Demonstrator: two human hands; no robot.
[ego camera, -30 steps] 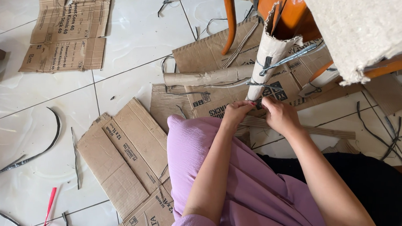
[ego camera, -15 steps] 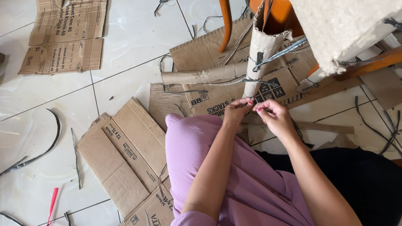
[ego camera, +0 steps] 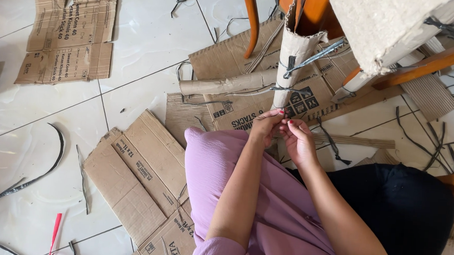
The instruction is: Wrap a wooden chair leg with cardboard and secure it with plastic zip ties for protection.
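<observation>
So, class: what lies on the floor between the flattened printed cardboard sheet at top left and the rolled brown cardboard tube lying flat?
Bare white floor tile, seen in the head view.

Lilac short-sleeved top, black lower garment, bare forearms, red-painted nails on the right hand (ego camera: 298, 141).

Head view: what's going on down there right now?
A person sits on a tiled floor strewn with flattened cardboard. Both hands, left hand and right hand, meet at the foot of an upright cardboard-wrapped leg bound with dark strapping, pinching something too thin to identify. A second cardboard roll lies alongside.
</observation>
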